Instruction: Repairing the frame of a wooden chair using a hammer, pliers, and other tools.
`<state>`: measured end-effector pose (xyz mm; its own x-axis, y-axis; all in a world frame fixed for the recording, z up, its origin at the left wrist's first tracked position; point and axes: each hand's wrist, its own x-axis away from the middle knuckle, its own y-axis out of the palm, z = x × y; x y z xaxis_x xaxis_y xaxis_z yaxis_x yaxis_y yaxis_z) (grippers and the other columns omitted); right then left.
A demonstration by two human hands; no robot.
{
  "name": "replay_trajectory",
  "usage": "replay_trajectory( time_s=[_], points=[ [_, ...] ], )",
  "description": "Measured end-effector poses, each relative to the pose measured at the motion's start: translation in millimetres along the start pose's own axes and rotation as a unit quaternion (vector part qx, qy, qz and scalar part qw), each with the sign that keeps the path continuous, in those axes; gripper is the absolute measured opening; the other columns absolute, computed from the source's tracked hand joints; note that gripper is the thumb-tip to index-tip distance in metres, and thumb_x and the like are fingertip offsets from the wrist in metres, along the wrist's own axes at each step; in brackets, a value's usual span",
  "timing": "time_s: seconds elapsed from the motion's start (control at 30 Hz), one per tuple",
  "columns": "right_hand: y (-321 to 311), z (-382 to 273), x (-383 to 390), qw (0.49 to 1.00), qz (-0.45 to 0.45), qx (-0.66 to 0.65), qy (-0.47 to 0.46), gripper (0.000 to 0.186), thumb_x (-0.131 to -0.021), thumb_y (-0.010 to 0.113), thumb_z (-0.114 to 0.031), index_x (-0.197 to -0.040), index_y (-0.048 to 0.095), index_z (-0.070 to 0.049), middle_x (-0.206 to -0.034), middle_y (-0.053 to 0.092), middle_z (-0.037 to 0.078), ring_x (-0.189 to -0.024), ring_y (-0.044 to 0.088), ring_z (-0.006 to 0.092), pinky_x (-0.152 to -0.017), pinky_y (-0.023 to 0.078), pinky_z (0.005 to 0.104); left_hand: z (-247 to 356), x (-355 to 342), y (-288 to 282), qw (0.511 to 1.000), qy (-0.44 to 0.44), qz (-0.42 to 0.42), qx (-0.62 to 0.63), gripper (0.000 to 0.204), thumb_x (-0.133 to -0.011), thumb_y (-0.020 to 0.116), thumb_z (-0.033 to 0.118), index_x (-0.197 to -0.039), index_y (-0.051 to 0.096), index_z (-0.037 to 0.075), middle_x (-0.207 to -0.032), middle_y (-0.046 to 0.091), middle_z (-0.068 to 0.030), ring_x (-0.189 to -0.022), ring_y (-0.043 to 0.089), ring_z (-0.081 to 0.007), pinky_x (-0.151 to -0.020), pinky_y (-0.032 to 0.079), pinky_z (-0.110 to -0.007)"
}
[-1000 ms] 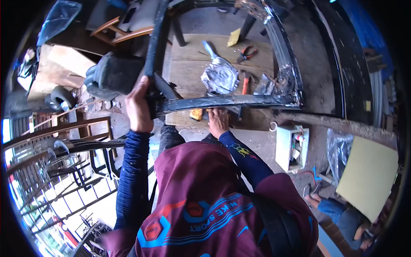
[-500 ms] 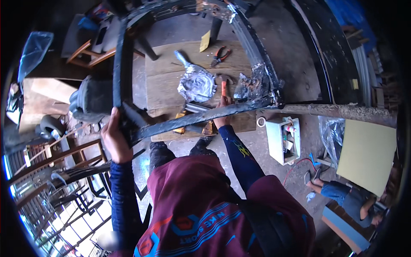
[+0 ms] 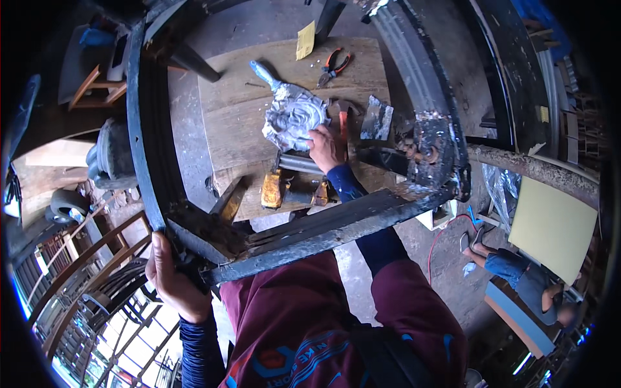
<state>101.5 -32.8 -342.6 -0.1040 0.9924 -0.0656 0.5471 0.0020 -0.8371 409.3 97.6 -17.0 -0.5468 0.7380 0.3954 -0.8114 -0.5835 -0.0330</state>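
Note:
My left hand (image 3: 168, 271) grips the lower-left corner of a worn black frame (image 3: 145, 142), held tilted above a wooden board table (image 3: 226, 110). My right hand (image 3: 323, 145) reaches through the frame, fingers curled at the edge of a crumpled silvery thing (image 3: 291, 116); what they hold is unclear. A blue-handled brush (image 3: 264, 71) lies at that thing. Nearby are a hammer (image 3: 343, 119), orange-handled pliers (image 3: 335, 63), a grey scrap piece (image 3: 378, 113) and a yellow-and-black tool (image 3: 272, 191).
Chair frames and tyres (image 3: 68, 207) crowd the left side. At right are a thick pole (image 3: 530, 171), a pale yellow panel (image 3: 553, 226), clear plastic (image 3: 498, 194), a red hose and a person (image 3: 524, 278) lying low on the floor. Yellow paper (image 3: 304, 39) is at the table's far edge.
The frame has swung down toward me and leftward, my left hand moving with it. My right hand has moved forward from under the frame's near bar to beside the silvery thing.

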Motion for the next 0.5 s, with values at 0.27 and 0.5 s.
replay_trajectory(
  time_s=[0.27,0.5],
  points=[
    [-37.5,-58.9,-28.2,0.983,0.039,-0.178,0.036,0.012,-0.092,0.068,-0.011,-0.1,0.071,-0.002,-0.093,0.072,0.013,-0.072,0.065,0.0308,-0.07,0.054,0.0393,-1.8,3.1,-3.3,0.999,0.031,0.033,0.017,0.029,-0.105,0.06,0.022,-0.109,0.074,-0.002,-0.096,0.071,-0.0044,-0.093,0.063,-0.0086,-0.087,0.049,-0.028],
    [-114.6,-196.2,-33.1,0.793,-0.181,-0.503,-0.292,0.019,-0.081,0.078,0.001,-0.1,0.074,-0.002,-0.084,0.063,0.007,-0.077,0.063,0.0203,-0.067,0.049,0.0335,9.8,7.4,17.4,0.997,0.07,0.024,0.01,0.033,-0.105,0.059,0.03,-0.092,0.071,0.002,-0.087,0.07,-0.0015,-0.077,0.063,-0.0077,-0.073,0.051,-0.025]
  ],
)
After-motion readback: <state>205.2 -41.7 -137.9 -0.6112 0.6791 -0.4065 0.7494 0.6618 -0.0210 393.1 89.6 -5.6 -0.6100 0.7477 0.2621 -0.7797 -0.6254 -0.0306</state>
